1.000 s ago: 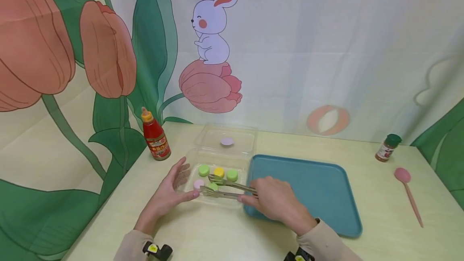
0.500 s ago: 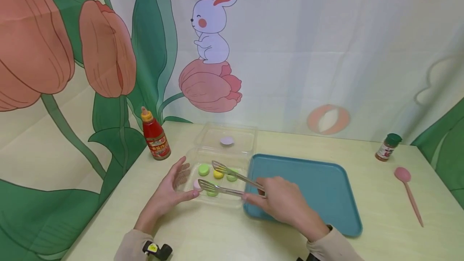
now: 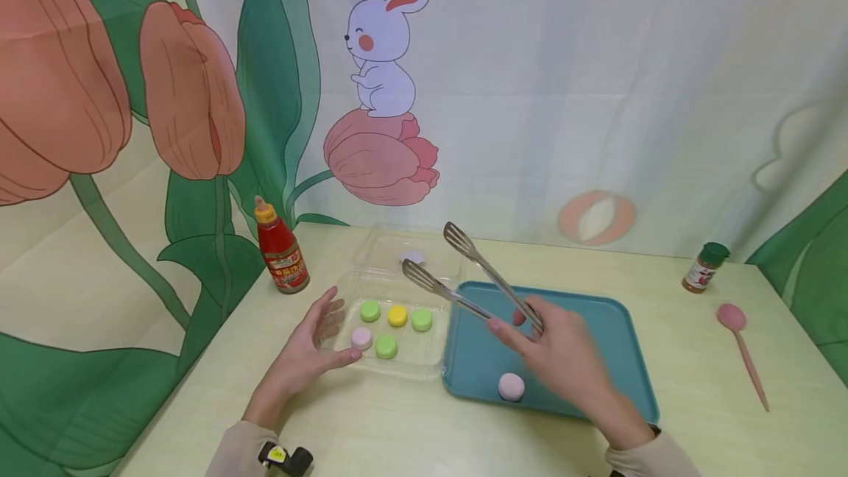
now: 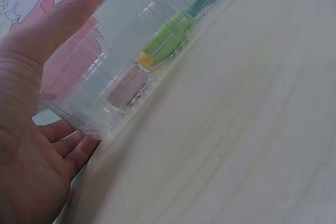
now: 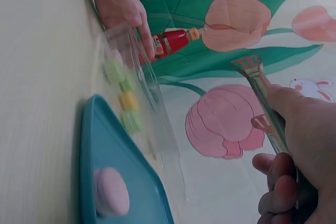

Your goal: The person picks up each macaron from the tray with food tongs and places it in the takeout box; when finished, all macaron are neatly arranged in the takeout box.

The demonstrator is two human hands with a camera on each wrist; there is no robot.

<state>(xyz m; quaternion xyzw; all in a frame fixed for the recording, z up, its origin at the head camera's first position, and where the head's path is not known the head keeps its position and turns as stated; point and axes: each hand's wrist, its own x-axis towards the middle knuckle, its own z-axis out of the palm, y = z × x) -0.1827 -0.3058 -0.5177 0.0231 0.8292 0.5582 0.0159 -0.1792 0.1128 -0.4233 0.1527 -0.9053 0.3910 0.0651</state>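
Note:
My right hand (image 3: 559,341) grips metal tongs (image 3: 490,278) by the handle end, above the blue tray (image 3: 550,300). Their slotted tips are spread apart with nothing between them, over the back of a clear hinged box (image 3: 397,368). Inside the box lie green macarons (image 3: 386,347), a yellow macaron (image 3: 397,315) and a pink macaron (image 3: 361,338). Another pink macaron (image 3: 511,386) rests near the tray's front edge. At the box's left end is my left hand (image 3: 305,348), thumb along the front and straight fingers by the side; firm contact is hard to see.
The box's raised lid (image 3: 377,252) bears a pale lilac oval. A red sauce bottle (image 3: 283,252) stands at the back left. On the right are a green-capped spice jar (image 3: 705,269) and a pink spoon (image 3: 743,355). A printed cloth (image 3: 503,94) hangs behind the table.
The tongs have risen from over the macarons and moved right with my right hand. The pink macaron on the tray, earlier hidden behind that hand, now shows. My left hand stays put.

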